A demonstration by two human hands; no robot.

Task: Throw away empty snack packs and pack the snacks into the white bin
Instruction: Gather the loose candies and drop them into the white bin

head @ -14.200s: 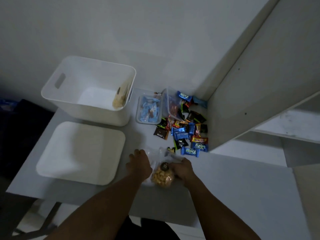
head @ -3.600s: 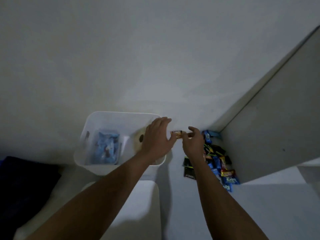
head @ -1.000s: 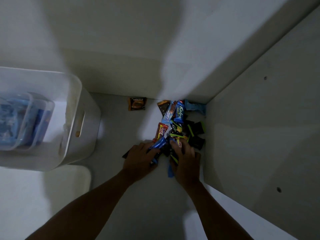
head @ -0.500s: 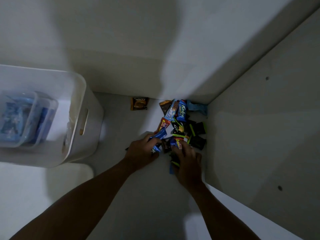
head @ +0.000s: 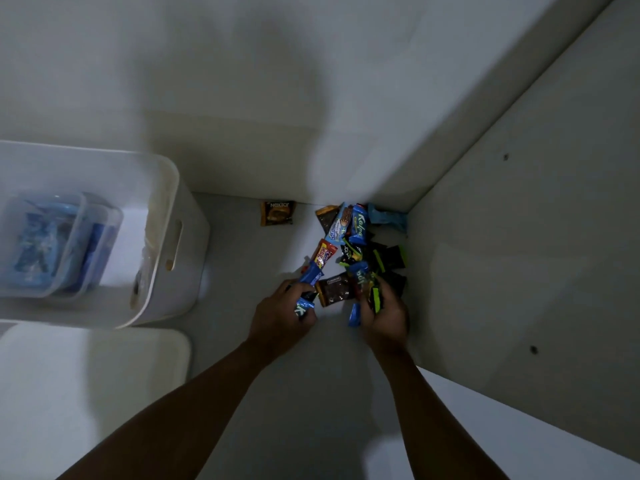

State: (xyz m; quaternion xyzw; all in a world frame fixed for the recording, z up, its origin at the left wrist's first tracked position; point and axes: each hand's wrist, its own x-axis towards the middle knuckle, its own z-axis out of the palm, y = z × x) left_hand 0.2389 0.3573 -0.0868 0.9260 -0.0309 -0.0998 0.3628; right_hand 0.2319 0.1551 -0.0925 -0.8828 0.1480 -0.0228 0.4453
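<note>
Right now my left grip (head: 280, 317) is curled round a couple of blue snack packs (head: 309, 283), whose ends stick up past my fingers towards twelve o'clock. My right grip (head: 385, 317) is closed on black-and-green packs (head: 375, 297), with another blue wrapper caught in the same handful. Both grips sit low over the grey tabletop (head: 294, 410), close together, at the six o'clock edge of the snack pile (head: 356, 237). Between them lies a brown chocolate pack (head: 335, 289), flat on the tabletop and touching the wrappers on either side.

The pile runs from my grips up to twelve o'clock, into the corner where the wall (head: 242, 98) meets the cabinet side panel (head: 519, 271). At about eleven o'clock from the pile, apart from it and against the wall, lies a single dark Nextar pack (head: 278, 213).

At nine o'clock from my grips stands the white bin (head: 166, 188), upright, its handle slot facing the pile. Inside it are clear plastic containers (head: 41, 244) with pale blue packets in them. At seven o'clock the bin's white lid (head: 86, 393) lies flat on the tabletop, just beside the bin.
</note>
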